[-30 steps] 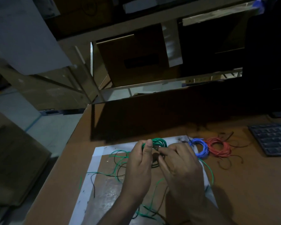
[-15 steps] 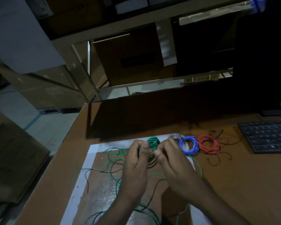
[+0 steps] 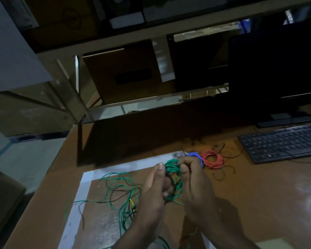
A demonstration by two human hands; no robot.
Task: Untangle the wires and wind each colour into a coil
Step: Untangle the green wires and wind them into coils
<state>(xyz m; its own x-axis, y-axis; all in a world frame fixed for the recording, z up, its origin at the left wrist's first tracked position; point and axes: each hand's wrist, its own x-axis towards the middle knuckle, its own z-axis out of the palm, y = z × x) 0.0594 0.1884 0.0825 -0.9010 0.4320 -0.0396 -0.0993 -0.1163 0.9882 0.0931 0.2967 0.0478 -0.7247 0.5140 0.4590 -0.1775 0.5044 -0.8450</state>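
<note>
Green wire coil (image 3: pixel 172 169) sits between both hands, raised just above the brown mat (image 3: pixel 104 229). Left hand (image 3: pixel 155 193) wraps its fingers round the near side of the coil, thumb up along its edge; judged purpose: to keep the finished turns from springing apart. Right hand (image 3: pixel 196 184) pinches the coil's far side at the fingertips, probably feeding the next turn on.

Loose green wire (image 3: pixel 118 187) trails off the coil to the left over the mat, mixed with thin black wire (image 3: pixel 109 196); the 2 cross in several places, so a snag on pulling looks likely. A yellow spot (image 3: pixel 131 202) marks 1 crossing; what it is cannot be told.

Blue coil (image 3: pixel 196 155) and red coil (image 3: pixel 213 159) lie side by side, touching, just beyond the right hand: 2 colours wound, set apart from the tangle. More stray black strands (image 3: pixel 223 172) lie around the red coil. Keyboard (image 3: pixel 284 142) stands further right, well apart from the work.
</note>
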